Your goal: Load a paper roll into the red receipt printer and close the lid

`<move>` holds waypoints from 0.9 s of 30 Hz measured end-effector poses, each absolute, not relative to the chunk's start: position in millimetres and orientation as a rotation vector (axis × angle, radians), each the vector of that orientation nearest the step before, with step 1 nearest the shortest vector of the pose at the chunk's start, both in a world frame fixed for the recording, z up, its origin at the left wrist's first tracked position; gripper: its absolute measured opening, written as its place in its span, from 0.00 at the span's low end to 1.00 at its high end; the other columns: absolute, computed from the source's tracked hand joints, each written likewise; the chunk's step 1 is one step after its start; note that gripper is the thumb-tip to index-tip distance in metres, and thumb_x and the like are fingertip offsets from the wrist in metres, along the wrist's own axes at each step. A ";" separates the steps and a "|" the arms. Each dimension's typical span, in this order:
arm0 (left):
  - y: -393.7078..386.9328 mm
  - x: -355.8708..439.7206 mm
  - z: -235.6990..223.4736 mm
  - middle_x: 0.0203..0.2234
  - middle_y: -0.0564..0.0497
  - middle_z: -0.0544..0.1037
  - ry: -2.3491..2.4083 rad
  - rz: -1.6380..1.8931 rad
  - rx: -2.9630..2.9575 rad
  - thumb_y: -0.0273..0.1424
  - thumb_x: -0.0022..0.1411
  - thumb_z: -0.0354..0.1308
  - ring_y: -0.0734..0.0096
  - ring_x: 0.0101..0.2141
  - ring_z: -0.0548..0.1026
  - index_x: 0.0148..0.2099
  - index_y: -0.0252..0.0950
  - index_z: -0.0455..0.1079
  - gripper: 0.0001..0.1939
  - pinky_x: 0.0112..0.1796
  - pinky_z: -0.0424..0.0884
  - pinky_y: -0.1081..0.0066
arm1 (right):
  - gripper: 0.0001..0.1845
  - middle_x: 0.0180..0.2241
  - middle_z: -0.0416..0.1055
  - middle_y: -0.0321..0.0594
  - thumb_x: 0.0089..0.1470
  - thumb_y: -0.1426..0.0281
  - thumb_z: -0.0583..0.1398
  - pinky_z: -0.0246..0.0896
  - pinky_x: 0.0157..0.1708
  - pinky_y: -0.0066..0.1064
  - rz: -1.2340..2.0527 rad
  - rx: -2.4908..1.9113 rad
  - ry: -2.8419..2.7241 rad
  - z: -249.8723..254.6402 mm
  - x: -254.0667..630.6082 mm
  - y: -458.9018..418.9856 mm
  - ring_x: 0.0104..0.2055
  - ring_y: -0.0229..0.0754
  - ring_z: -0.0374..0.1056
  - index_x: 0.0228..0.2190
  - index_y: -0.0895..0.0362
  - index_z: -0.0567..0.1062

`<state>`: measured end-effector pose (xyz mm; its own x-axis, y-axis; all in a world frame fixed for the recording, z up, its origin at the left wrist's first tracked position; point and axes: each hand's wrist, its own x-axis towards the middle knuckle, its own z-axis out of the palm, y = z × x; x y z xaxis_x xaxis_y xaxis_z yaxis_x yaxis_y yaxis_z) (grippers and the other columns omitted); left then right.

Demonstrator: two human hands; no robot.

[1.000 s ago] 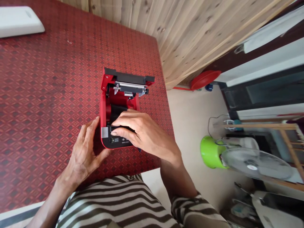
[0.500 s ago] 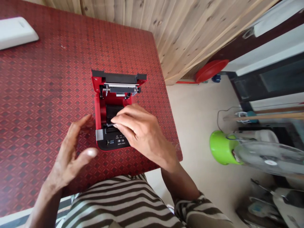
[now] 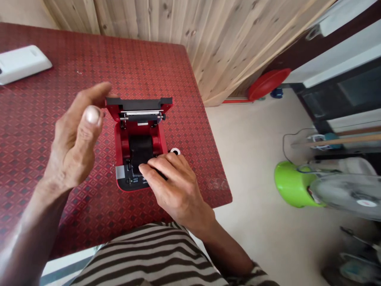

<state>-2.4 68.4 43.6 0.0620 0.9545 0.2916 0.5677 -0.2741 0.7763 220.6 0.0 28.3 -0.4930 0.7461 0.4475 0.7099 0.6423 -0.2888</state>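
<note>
A small red-and-black printer [image 3: 119, 147] sits on the table with its lid [image 3: 139, 104] raised at the back. In its bay lies a black paper roll [image 3: 141, 146], whose loose end reaches forward over the front panel. My right hand [image 3: 178, 190] is closed at the front right of the printer, thumb and finger on that black paper end; the other fingers are partly hidden. My left hand [image 3: 77, 137] is open at the printer's left, its fingertips by the left corner of the lid and partly out of sight behind it.
A white paper roll [image 3: 175, 151] stands right of the printer, behind my right hand. At the far left of the red patterned table [image 3: 202, 143] lies a white device [image 3: 25, 63]. Beyond the right edge are a green bucket [image 3: 293, 184] and a fan [image 3: 348, 194] on the floor.
My left hand has moved up from the printer's front left to beside its lid. My right hand has drawn the black paper forward over the front panel, and the white roll now shows.
</note>
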 end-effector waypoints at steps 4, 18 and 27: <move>53.9 2.4 46.7 0.54 0.47 0.80 1.429 1.169 1.981 0.54 0.77 0.43 0.58 0.54 0.77 0.68 0.35 0.70 0.34 0.58 0.71 0.55 | 0.11 0.40 0.82 0.42 0.70 0.80 0.57 0.67 0.42 0.39 0.091 -1.131 -2.275 25.5 223.0 -2.8 0.41 0.42 0.73 0.46 0.59 0.79; -1.2 3.2 -0.6 0.60 0.38 0.74 1.329 0.955 2.507 0.54 0.72 0.54 0.42 0.63 0.73 0.71 0.44 0.65 0.34 0.61 0.71 0.45 | 0.11 0.40 0.83 0.42 0.69 0.80 0.58 0.68 0.45 0.38 0.046 -1.113 -2.221 19.3 223.1 -9.0 0.42 0.42 0.73 0.44 0.60 0.80; -1.8 1.8 -4.5 0.57 0.32 0.76 1.328 0.936 2.647 0.56 0.66 0.61 0.39 0.60 0.75 0.68 0.33 0.70 0.39 0.57 0.73 0.49 | 0.10 0.40 0.83 0.42 0.69 0.80 0.58 0.72 0.43 0.38 0.005 -1.096 -2.226 17.3 221.8 -9.2 0.41 0.42 0.74 0.44 0.61 0.80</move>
<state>1.8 -1.8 -4.5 0.4528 0.7395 0.4982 0.7179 -0.6337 0.2881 221.8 -9.2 17.3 -0.4402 0.7106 0.5489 0.7081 0.6506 -0.2744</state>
